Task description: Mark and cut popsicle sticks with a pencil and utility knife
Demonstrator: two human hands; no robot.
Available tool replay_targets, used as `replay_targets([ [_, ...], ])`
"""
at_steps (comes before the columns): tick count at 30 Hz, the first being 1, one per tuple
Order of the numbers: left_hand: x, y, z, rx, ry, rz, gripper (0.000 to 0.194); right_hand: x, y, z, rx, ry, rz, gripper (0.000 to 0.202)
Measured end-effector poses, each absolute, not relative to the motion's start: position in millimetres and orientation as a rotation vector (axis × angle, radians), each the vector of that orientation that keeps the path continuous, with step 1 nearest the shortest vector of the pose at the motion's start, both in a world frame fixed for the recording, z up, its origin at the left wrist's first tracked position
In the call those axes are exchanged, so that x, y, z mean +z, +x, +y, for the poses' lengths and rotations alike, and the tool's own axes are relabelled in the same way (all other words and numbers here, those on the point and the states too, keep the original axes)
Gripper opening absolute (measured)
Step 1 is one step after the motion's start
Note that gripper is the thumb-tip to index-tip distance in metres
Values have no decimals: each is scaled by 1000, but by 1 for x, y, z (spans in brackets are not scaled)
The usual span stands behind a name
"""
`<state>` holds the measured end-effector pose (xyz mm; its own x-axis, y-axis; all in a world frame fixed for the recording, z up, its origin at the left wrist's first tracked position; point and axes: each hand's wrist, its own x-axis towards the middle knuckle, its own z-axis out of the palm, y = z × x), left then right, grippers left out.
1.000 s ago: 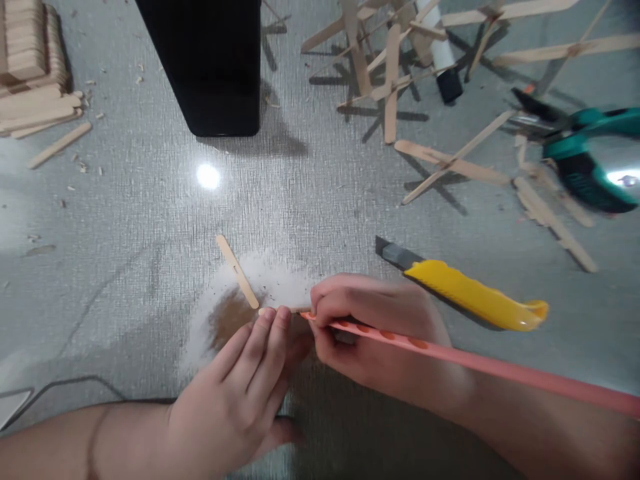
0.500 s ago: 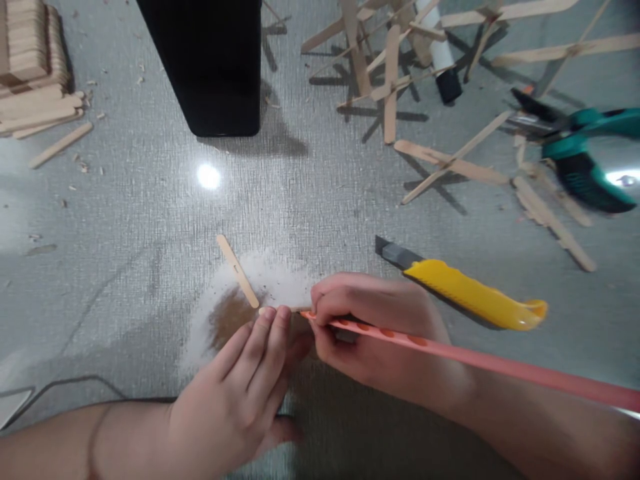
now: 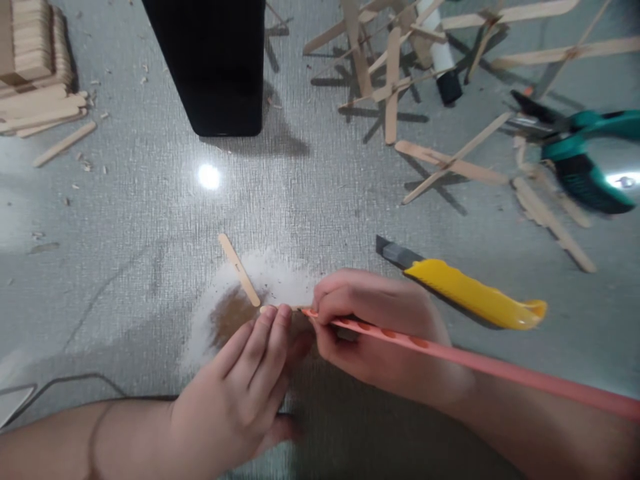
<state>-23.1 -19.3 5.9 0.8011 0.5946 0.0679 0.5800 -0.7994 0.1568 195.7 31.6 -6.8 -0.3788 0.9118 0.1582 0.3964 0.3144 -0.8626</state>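
Observation:
A pink pencil (image 3: 470,357) lies in the pinch of my right hand (image 3: 375,327), its tip at a thin wooden stick (image 3: 263,310). The fingertips of my left hand (image 3: 235,393) press on that stick and cover much of it. Just above my left fingertips, a second short stick (image 3: 239,270) with a small dark mark lies slanted on the white and brown patch (image 3: 233,320) of the table. A yellow cutter knife (image 3: 470,293) with its blade out rests beyond my right hand.
A black device (image 3: 215,73) stands at the top centre. Stacked sticks (image 3: 33,47) are at the upper left. Crossed sticks (image 3: 453,163) and green-handled pliers (image 3: 580,157) lie at the upper right. A thin cable (image 3: 75,379) runs at the lower left.
The pencil tip has shifted very slightly left along the stick, and its rear end sits a little lower. My left hand has hardly moved.

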Motion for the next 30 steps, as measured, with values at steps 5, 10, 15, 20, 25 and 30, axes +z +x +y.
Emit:
replay_targets([
  [5,4,-22,-18,167,2858,930,83,-6,196,32,1016,-1163,-1918,18],
  [10,5,-21,-17,185,2858,935,80,-4,195,32,1013,-1169,-1916,18],
  [15,6,-22,-18,182,2859,934,79,-4,195,33,1034,-1176,-1901,18],
  [20,5,-22,-18,171,2869,931,78,-5,196,33,1039,-1168,-1908,19],
  [25,4,-22,-19,186,2863,944,78,-5,196,32,1045,-1175,-1899,18],
  [30,5,-21,-19,177,2858,939,85,-5,195,33,1042,-1171,-1892,19],
])
